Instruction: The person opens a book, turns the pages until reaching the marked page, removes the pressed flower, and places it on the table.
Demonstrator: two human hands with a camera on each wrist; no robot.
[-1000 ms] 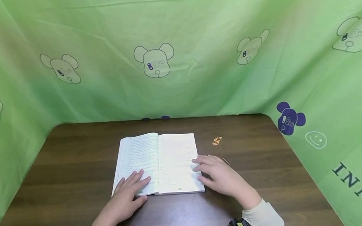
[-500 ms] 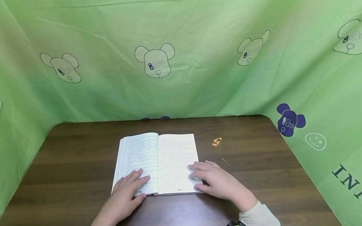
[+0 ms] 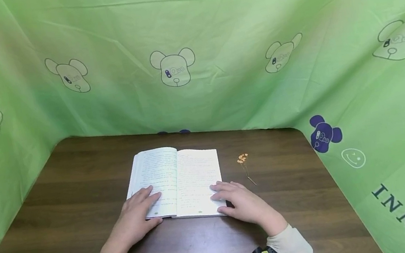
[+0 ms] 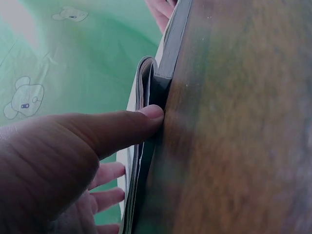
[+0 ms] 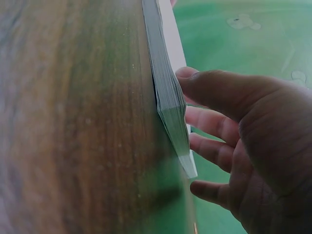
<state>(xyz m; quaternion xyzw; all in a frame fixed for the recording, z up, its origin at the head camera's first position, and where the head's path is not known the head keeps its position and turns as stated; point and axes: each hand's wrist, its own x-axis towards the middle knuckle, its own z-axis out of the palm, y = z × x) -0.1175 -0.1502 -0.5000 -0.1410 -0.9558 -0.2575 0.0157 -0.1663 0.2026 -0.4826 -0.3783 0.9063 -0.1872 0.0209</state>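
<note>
An open book [image 3: 196, 174] with printed pages lies on the brown table. My left hand [image 3: 132, 221] rests on the lower left page, fingers spread. In the left wrist view its thumb [image 4: 122, 127] lies across the bottom edge of the book's thin left side [image 4: 142, 92]. My right hand [image 3: 242, 202] rests at the lower right corner, fingertips on the right page. The right wrist view shows that thumb [image 5: 219, 87] against the top of the thick page block [image 5: 168, 83], with the other fingers along the side. Neither hand curls round the book.
A dried stem with small orange flowers [image 3: 244, 164] lies on the wooden table [image 3: 292, 192], right of the book. Green cloth [image 3: 221, 97] printed with bear heads hangs around the table's back and sides. Each wrist wears a black device.
My right hand has moved left, from the book's right edge onto the right page, uncovering the flower stem. The left hand has shifted slightly left, and its fingers cover less of the page.
</note>
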